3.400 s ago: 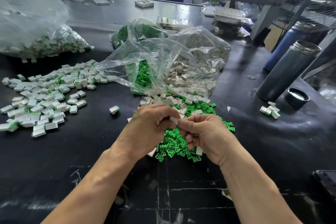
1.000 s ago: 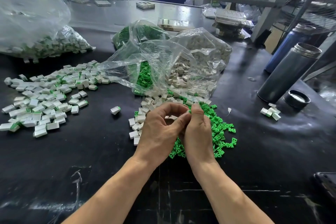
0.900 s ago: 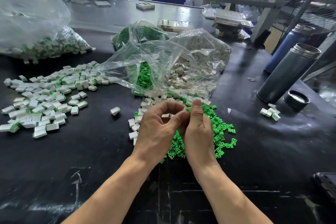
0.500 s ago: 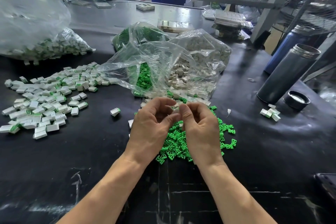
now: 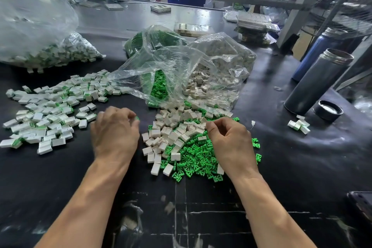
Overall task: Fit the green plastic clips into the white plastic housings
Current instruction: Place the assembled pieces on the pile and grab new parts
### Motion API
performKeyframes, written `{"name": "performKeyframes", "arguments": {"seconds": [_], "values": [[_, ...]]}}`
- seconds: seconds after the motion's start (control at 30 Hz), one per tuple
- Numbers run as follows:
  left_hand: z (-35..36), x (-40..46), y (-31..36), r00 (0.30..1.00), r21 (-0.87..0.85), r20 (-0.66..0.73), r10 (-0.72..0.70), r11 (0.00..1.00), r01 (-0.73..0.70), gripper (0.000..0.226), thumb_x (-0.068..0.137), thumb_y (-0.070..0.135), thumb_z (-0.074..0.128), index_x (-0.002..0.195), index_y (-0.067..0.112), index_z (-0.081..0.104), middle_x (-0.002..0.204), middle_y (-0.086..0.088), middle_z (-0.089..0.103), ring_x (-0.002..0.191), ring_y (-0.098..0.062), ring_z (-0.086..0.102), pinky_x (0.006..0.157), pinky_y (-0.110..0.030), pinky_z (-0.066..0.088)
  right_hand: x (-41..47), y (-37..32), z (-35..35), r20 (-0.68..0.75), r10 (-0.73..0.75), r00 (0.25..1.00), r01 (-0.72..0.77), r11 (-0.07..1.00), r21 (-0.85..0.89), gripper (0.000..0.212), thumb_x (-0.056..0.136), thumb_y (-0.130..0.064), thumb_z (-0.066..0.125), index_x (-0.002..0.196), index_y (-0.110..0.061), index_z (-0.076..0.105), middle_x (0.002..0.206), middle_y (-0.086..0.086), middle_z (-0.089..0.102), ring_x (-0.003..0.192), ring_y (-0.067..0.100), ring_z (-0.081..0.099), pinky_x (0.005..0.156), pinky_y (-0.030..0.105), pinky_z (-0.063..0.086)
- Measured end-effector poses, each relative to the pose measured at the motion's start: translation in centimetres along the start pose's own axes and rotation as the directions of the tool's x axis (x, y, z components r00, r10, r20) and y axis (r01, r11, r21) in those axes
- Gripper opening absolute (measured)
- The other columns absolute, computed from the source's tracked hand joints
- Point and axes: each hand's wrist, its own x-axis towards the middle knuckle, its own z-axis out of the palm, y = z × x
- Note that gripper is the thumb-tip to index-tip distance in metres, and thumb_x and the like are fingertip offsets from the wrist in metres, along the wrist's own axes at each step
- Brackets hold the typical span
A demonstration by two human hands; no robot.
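Green clips [image 5: 198,158] and white housings [image 5: 171,129] are lying heaped mid-bench, within easy reach. Left hand [image 5: 114,131] is curling over a green-tipped piece (probably finished) near the assembled pile [image 5: 50,110]; right hand [image 5: 229,139] is pinching among housings.

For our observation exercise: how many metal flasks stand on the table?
2. The grey flask stands open at the right, its cap beside its base; the blue flask stands behind it. Others may be out of view.
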Motion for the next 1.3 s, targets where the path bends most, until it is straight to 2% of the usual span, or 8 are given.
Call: {"name": "performKeyframes", "arguments": {"seconds": [0.33, 0.43, 0.5, 0.57, 0.67, 0.9, 1.03, 1.3], "values": [[-0.1, 0.7, -0.9, 0.995, -0.019, -0.015, -0.096, 0.995, 0.096, 0.024, 0.095, 0.024, 0.069, 0.119, 0.019, 0.073, 0.118, -0.011, 0.070, 0.113, -0.036, 0.060, 0.099, -0.050, 0.046, 0.4, 0.0, -1.3, 0.141, 0.056, 0.988, -0.026, 0.978, -0.207, 0.007, 0.092, -0.041, 0.073, 0.091, -0.036, 0.077, 0.079, -0.026, 0.063, 0.086, 0.005, 0.064, 0.083, 0.033, 0.054], [-0.3, 0.1, -0.1, 0.998, -0.012, -0.054, -0.021, 1.000, 0.020, 0.031, 0.092, 0.021, 0.073, 0.122, 0.017, 0.070, 0.122, -0.012, 0.066, 0.117, -0.036, 0.055, 0.101, -0.051, 0.040, 0.4, -0.1, -1.6, 0.177, 0.068, 0.982, -0.030, 0.978, -0.208, 0.004, 0.091, -0.040, 0.075, 0.089, -0.037, 0.077, 0.082, -0.024, 0.065, 0.085, 0.000, 0.063, 0.084, 0.033, 0.055], [-0.5, -0.4, 0.6, 0.995, -0.074, -0.061, 0.081, 0.994, -0.085, 0.024, 0.091, 0.020, 0.074, 0.115, 0.017, 0.072, 0.114, -0.009, 0.068, 0.107, -0.031, 0.061, 0.095, -0.048, 0.048, 0.5, -0.1, -1.8, 0.204, 0.079, 0.976, -0.035, 0.976, -0.214, 0.004, 0.091, -0.040, 0.075, 0.088, -0.037, 0.076, 0.083, -0.023, 0.066, 0.084, -0.002, 0.062, 0.084, 0.033, 0.056], [-0.7, -0.9, 1.5, 0.986, -0.275, 0.024, 0.163, 0.950, -0.150, 0.014, 0.092, 0.020, 0.074, 0.106, 0.020, 0.073, 0.101, 0.003, 0.069, 0.090, -0.015, 0.065, 0.083, -0.037, 0.057, 0.5, -0.1, -2.0, 0.218, 0.087, 0.972, -0.038, 0.975, -0.218, 0.004, 0.091, -0.039, 0.076, 0.087, -0.038, 0.076, 0.083, -0.022, 0.067, 0.081, -0.003, 0.062, 0.083, 0.031, 0.055], [-0.8, -1.9, 2.7, 0.932, -0.448, 0.242, 0.270, 0.883, -0.140, 0.009, 0.090, 0.027, 0.074, 0.097, 0.033, 0.072, 0.093, 0.020, 0.064, 0.082, 0.003, 0.062, 0.076, -0.019, 0.054, 0.5, -0.2, -2.1, 0.215, 0.086, 0.973, -0.036, 0.974, -0.222, 0.003, 0.090, -0.039, 0.077, 0.088, -0.038, 0.076, 0.082, -0.022, 0.067, 0.081, -0.004, 0.061, 0.083, 0.032, 0.055], [-0.3, -2.6, 3.6, 0.820, -0.412, 0.413, 0.397, 0.884, -0.221, 0.013, 0.091, 0.035, 0.074, 0.099, 0.045, 0.074, 0.101, 0.022, 0.059, 0.099, 0.000, 0.054, 0.091, -0.025, 0.045, 0.2, -0.7, -2.5, 0.360, 0.092, 0.928, -0.001, 0.970, -0.245, 0.012, 0.082, -0.044, 0.084, 0.088, -0.041, 0.074, 0.093, -0.017, 0.063, 0.086, 0.002, 0.058, 0.086, 0.032, 0.053], [-0.3, -2.6, 3.8, 0.819, -0.383, 0.417, 0.395, 0.893, -0.236, 0.013, 0.091, 0.035, 0.075, 0.098, 0.045, 0.075, 0.104, 0.023, 0.057, 0.101, 0.001, 0.052, 0.091, -0.024, 0.044, 0.0, -0.8, -2.4, 0.405, 0.080, 0.911, 0.044, 0.956, -0.289, 0.020, 0.081, -0.042, 0.085, 0.099, -0.041, 0.075, 0.102, -0.018, 0.058, 0.099, 0.004, 0.055, 0.096, 0.034, 0.048], [-0.1, -2.5, 3.6, 0.816, -0.313, 0.381, 0.435, 0.891, -0.329, 0.013, 0.092, 0.028, 0.073, 0.096, 0.040, 0.072, 0.107, 0.021, 0.055, 0.108, -0.007, 0.051, 0.095, -0.027, 0.041, 0.0, -0.5, -1.8, 0.387, -0.012, 0.922, 0.146, 0.937, -0.319, 0.013, 0.086, -0.039, 0.082, 0.096, -0.036, 0.074, 0.101, -0.016, 0.059, 0.098, 0.006, 0.056, 0.095, 0.033, 0.047]]}}
